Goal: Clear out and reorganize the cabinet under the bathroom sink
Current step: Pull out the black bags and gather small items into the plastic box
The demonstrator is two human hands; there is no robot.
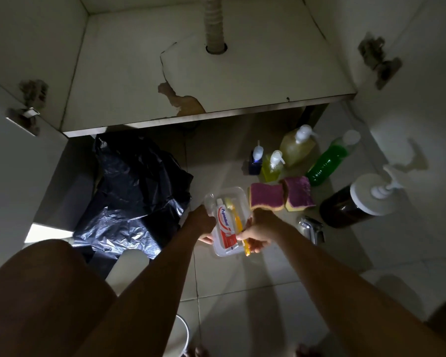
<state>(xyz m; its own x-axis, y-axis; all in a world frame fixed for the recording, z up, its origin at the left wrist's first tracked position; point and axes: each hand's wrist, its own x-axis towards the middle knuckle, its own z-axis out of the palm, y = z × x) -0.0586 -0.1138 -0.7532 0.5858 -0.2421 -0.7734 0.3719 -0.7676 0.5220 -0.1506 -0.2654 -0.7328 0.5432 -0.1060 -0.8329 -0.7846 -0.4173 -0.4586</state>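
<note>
— Where is the clear tray?
— On the floor in front of the open cabinet, Pepsodent tube inside. The left hand curls its fingers round the left rim.
— The right hand?
— Fingers pinched on the yellow toothbrush in the tray.

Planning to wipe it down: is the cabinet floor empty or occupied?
Empty: only the drain pipe crosses the cabinet floor; the bottles sit outside on the tiles.

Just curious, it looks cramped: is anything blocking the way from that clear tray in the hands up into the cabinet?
Nothing visible. The tray has open space up to the cabinet shelf; only the drain pipe stands there, far back.
</note>
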